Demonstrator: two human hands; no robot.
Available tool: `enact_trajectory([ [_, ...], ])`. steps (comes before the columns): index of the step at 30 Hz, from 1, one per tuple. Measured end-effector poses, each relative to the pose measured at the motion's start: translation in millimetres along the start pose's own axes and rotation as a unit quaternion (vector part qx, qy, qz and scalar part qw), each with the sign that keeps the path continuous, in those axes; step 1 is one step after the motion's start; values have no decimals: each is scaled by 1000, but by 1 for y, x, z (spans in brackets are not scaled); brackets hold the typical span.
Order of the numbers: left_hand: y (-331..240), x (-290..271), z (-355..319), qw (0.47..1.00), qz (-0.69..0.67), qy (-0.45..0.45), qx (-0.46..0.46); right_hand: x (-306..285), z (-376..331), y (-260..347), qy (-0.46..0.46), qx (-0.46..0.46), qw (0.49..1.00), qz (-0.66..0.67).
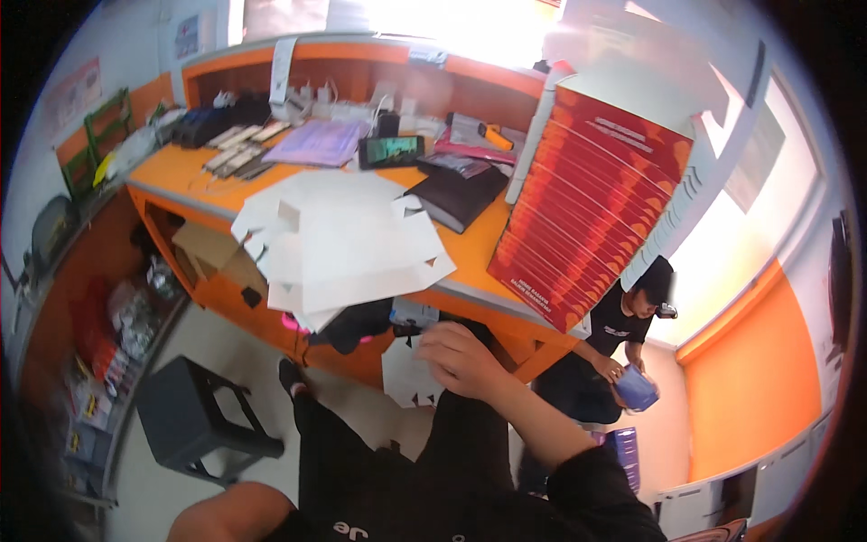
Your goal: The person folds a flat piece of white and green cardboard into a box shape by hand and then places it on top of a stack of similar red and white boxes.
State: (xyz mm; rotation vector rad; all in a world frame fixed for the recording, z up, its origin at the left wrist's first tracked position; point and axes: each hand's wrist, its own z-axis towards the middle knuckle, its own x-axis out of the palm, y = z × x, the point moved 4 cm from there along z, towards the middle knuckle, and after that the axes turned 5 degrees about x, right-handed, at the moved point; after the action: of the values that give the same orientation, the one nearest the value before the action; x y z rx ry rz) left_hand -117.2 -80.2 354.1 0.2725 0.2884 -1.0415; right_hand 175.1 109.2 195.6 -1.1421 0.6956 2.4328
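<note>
My right hand (459,359) hovers above my lap, just in front of the table edge, with its fingers loosely bent and a little apart. Nothing shows in its grasp. Of my left arm only a bent piece (221,515) appears at the bottom left; the hand itself is out of the picture. Before me, flat white die-cut box blanks (348,239) lie on the orange table (194,187) and jut over its front edge. To their right rises a tall stack of red printed cardboard box blanks (591,199). Below my hand, another white cut sheet (406,370) is partly hidden.
A phone (391,152) with a lit screen, a dark pouch (459,194) and a purple folder (316,143) lie further back. A black stool (203,420) stands at left. On the right, a co-worker (623,334) sits low, holding a blue box (638,388).
</note>
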Motion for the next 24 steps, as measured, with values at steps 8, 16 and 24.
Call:
enact_trajectory([
  [8, -27, -10, -51, 988, -23, -108, -107, 32, 123, 4, -5, 19, 997, -72],
  [16, -28, -22, -165, 865, 2, -435, -249, 24, 104, -14, -93, 58, 993, -37],
  [24, 46, -7, -236, 659, -28, -616, -431, -21, 40, 35, -19, -36, 999, -22],
])
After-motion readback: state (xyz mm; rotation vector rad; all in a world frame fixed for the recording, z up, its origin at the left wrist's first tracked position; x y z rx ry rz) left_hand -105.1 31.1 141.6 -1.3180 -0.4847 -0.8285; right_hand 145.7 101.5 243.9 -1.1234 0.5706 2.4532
